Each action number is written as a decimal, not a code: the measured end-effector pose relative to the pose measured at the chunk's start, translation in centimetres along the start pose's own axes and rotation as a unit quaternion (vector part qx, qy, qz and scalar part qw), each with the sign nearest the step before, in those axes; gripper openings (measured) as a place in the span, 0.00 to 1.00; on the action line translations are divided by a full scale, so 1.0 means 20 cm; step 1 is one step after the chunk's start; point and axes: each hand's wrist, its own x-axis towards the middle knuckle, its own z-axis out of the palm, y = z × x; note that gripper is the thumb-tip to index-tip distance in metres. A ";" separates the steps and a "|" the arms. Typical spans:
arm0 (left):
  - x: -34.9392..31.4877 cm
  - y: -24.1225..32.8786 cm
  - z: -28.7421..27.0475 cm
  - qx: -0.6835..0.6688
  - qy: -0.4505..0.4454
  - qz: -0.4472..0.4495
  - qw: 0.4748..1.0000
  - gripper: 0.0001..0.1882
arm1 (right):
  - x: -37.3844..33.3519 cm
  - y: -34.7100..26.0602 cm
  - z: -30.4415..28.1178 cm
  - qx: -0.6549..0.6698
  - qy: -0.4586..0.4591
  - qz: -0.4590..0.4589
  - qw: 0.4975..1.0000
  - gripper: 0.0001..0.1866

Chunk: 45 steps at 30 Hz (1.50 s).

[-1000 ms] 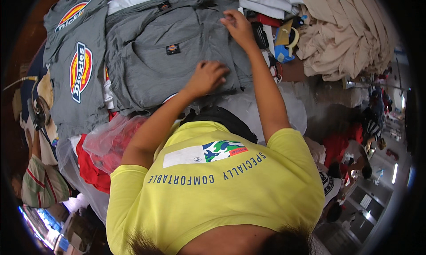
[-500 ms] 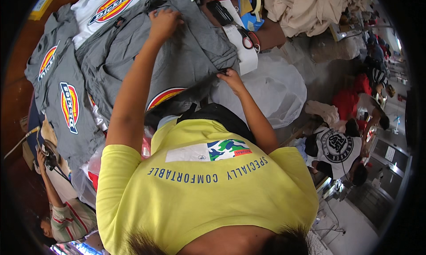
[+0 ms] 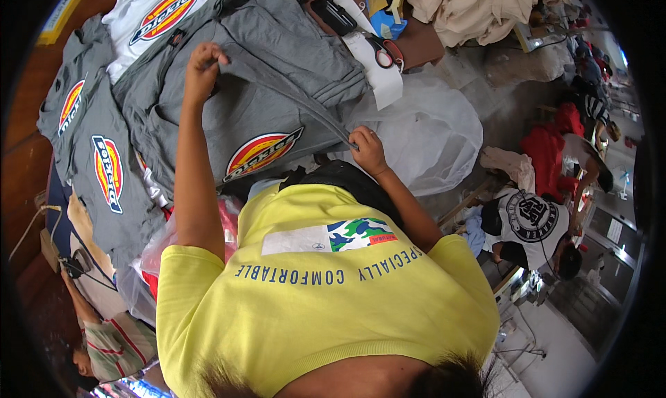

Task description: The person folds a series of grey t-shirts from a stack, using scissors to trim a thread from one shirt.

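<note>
A grey T-shirt with a red, yellow and blue printed badge lies spread over a pile of garments in front of me. One edge of it is lifted and stretched in a taut line between my hands. My left hand is closed on the upper-left end of that edge, fingers curled. At the shirt's lower right, my right hand pinches the other end, near my waist. More grey shirts with the same badge hang at the left, and a white shirt lies behind.
Scissors, a white paper strip, a black case and a tape dispenser lie beyond the shirt. Beige cloth is heaped at far right. A clear plastic bag is beside my right hand. Other people work on both sides.
My left hand has moved left and nearer me, raising the shirt's edge with it. My right hand has come slightly nearer me. More of the badge on the shirt now shows.
</note>
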 end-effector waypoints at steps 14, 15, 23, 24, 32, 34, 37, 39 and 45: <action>-0.28 -0.06 0.00 -0.023 0.115 -0.092 0.989 0.09 | 0.02 0.03 0.06 -0.025 -0.040 -0.038 0.998 0.11; -0.28 -0.06 0.00 -0.023 0.117 -0.089 0.989 0.09 | 0.02 0.04 0.06 -0.026 -0.045 -0.034 0.998 0.11; -0.30 -0.08 -0.01 -0.035 0.119 -0.070 0.990 0.09 | 0.04 0.05 0.07 -0.023 -0.049 -0.031 0.998 0.11; -0.30 -0.08 -0.01 -0.040 0.119 -0.067 0.990 0.09 | 0.04 0.05 0.07 -0.023 -0.047 -0.031 0.998 0.11; -0.31 -0.08 -0.01 -0.062 0.136 -0.058 0.987 0.09 | 0.06 0.05 0.06 -0.029 -0.056 -0.044 0.997 0.11; -0.32 -0.08 -0.01 -0.063 0.138 -0.064 0.986 0.09 | 0.07 0.05 0.05 -0.021 -0.065 -0.040 0.997 0.11; -0.32 -0.08 -0.01 -0.060 0.137 -0.069 0.986 0.09 | 0.07 0.05 0.05 -0.004 -0.077 -0.034 0.996 0.11; -0.32 -0.08 -0.01 -0.056 0.135 -0.065 0.987 0.09 | 0.08 0.05 0.04 0.013 -0.088 -0.026 0.996 0.12; -0.31 -0.03 0.00 -0.074 0.143 -0.056 0.985 0.09 | 0.08 0.06 0.07 0.093 -0.073 0.052 0.992 0.12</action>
